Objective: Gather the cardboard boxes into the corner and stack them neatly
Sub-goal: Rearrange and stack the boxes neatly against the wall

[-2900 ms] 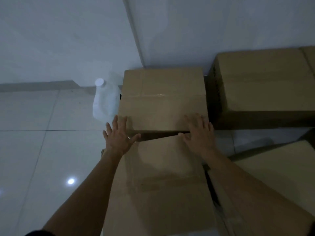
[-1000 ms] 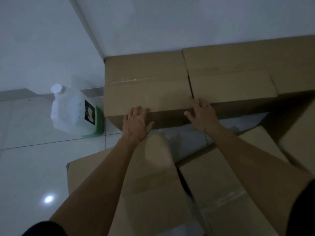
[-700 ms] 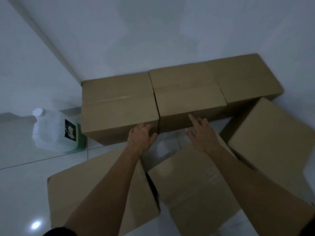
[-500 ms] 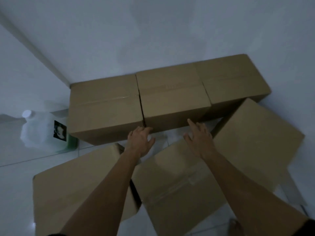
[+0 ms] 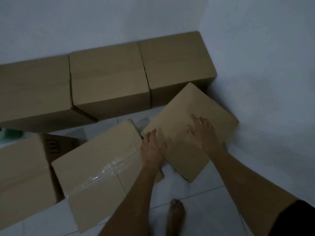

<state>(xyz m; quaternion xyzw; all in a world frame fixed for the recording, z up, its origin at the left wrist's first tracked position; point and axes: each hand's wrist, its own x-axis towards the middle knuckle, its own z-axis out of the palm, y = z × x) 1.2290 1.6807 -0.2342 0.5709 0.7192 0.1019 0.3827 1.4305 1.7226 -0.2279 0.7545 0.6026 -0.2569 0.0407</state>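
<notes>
1. Your left hand reaches forward, fingers straight and close together, palm down.
2. Your right hand lies flat, fingers spread.
3. Both forearms are bare and extended.

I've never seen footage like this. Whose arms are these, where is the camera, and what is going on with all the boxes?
There is no robot here. A person wears a wide-angle camera on the head, looking down at their own arms. The left hand and right hand rest with spread fingers on a tilted cardboard box beside the right wall; neither has a closed grip on it. Three boxes already stand in a row along the back wall, the last being the corner box. A taped box lies on the tiled floor at the left, and a bare foot shows below.
</notes>
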